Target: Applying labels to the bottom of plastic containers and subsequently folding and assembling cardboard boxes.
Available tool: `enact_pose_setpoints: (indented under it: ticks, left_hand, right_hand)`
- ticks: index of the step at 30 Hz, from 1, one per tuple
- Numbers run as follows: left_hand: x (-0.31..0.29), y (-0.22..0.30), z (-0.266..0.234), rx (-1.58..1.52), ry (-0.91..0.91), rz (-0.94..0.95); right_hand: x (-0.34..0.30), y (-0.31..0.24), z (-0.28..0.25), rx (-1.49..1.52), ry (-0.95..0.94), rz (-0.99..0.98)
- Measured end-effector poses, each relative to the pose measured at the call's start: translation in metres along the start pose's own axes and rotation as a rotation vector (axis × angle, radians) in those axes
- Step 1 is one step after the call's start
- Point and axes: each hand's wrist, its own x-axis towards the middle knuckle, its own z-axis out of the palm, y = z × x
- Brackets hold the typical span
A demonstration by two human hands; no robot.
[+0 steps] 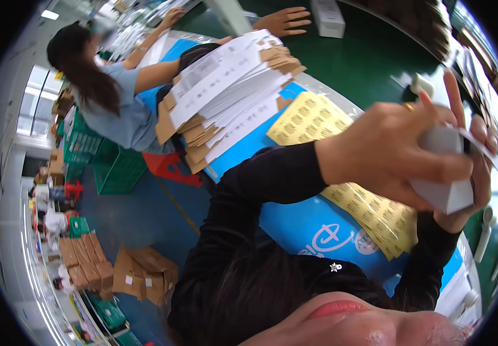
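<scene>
A small white carton (446, 199) is held between my two hands at the right. My left hand (384, 153) reaches across and closes on it from the left, its fingers bent over the top and side. My right hand (478, 184) grips the carton from the far right, partly hidden behind it. A pale flap (482, 151) stands out at the carton's upper end. Below my left forearm and beyond it, yellow sheets of printed labels (370, 216) lie on a blue plastic sheet (301, 222). A stack of flattened white cartons (226, 86) is to the left of them.
A co-worker in light blue (107, 98) sits at the left of the bench. Another person's hand (286, 22) extends over the green tabletop (370, 52), near a white box (328, 18). White handheld devices (484, 239) lie at the right. Green crates (119, 170) stand on the floor.
</scene>
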Motion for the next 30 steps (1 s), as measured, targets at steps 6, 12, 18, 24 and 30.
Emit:
enact_pose_setpoints:
  ticks: [6,12,18,24,30]
  left_hand:
    - [0.006,-0.025,-0.015,-0.134,-0.165,0.049]
    - [0.010,-0.030,-0.013,-0.133,-0.242,0.151]
    - [0.013,-0.037,-0.013,-0.071,-0.274,0.168]
    - [0.015,-0.063,-0.019,0.219,-0.348,0.241]
    - [-0.043,-0.080,-0.084,0.815,-0.779,-0.219]
  right_hand:
    - [0.005,-0.023,-0.010,-0.209,-0.118,0.117]
    - [0.006,-0.012,0.012,-0.309,0.179,0.208]
    - [0.015,-0.008,0.016,-0.293,0.148,0.216]
    - [0.013,-0.017,0.001,-0.315,0.380,0.170]
    - [0.009,-0.018,-0.005,-0.700,0.392,0.261]
